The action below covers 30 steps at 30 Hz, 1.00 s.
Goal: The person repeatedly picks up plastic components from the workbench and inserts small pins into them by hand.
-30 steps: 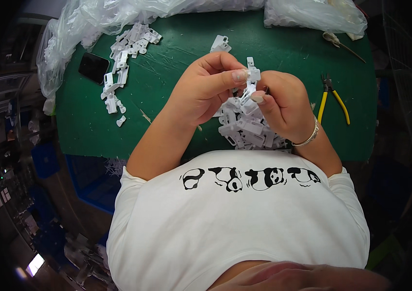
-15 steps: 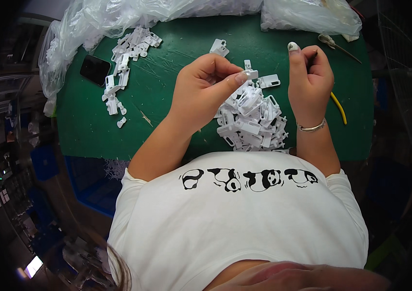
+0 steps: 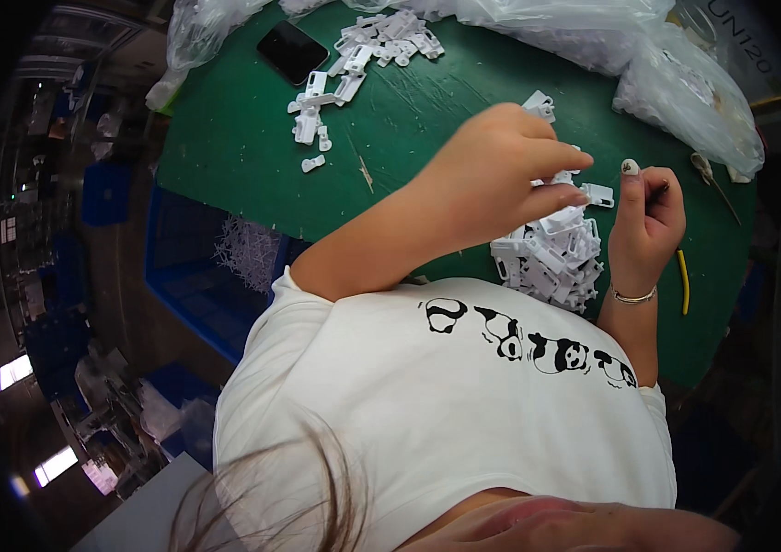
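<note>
My left hand (image 3: pixel 510 170) reaches over a heap of white molded plastic parts (image 3: pixel 551 258), thumb and index finger apart. White parts show in the gap behind those fingers, and I see none gripped. A single flat white part with a slot (image 3: pixel 598 195) lies just right of the left fingertips. To the right, my right hand (image 3: pixel 650 221) is closed, its fingers curled in and the thumb pointing up. A small dark spot shows by its curled fingers; what they hold, if anything, is hidden. A bracelet circles that wrist.
On the green table (image 3: pixel 409 152) lie a black phone (image 3: pixel 293 51) and more white parts (image 3: pixel 390 37) at the far left. Clear plastic bags (image 3: pixel 685 101) line the back. A yellow-handled tool (image 3: pixel 684 281) and a thin metal tool (image 3: pixel 717 189) lie right. A blue crate (image 3: pixel 193 285) stands below left.
The whole view has turned and shifted, so the table sits differently. My left thumb and index finger, pinched at a white part before, are now apart. The right hand keeps its closed shape.
</note>
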Each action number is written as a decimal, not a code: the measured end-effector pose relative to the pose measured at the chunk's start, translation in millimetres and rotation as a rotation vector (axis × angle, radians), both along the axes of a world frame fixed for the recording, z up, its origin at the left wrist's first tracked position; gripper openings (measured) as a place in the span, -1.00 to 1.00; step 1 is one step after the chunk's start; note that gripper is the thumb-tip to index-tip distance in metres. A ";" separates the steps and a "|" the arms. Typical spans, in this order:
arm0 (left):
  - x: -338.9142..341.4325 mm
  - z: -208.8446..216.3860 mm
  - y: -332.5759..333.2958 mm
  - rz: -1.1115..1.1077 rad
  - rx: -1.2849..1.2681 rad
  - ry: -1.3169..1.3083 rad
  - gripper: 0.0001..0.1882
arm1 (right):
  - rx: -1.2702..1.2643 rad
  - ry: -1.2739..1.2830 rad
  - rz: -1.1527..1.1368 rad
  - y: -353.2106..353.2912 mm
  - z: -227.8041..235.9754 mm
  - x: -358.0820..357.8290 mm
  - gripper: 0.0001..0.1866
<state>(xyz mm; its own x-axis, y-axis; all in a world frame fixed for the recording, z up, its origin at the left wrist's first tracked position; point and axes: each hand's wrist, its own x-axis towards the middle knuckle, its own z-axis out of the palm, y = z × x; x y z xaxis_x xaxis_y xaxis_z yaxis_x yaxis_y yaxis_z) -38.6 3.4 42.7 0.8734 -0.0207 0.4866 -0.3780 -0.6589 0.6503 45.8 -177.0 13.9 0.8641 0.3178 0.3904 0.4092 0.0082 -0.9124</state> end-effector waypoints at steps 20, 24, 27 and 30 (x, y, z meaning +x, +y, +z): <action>-122.7 -45.8 143.5 0.727 0.339 0.570 -0.86 | -0.059 0.032 0.051 4.5 -4.4 -4.6 -0.75; -118.1 -44.9 139.7 0.738 0.356 0.640 -0.79 | -0.048 0.003 0.041 1.7 -4.8 -2.6 -0.75; -117.3 -32.1 120.8 0.827 0.358 0.761 -0.68 | -0.044 -0.014 0.036 0.6 -2.5 -1.3 -0.76; -114.5 -38.1 109.0 0.903 0.411 0.840 -0.62 | -0.017 -0.001 0.053 -0.4 -3.2 -2.0 -0.76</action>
<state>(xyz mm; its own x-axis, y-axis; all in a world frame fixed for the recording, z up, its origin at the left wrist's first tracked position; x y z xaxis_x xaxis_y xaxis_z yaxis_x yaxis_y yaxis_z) -153.2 112.4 4.6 0.6894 0.7153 -0.1144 0.7234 -0.6716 0.1604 43.8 -177.5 10.7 0.8455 0.3697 0.3852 0.4092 0.0147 -0.9123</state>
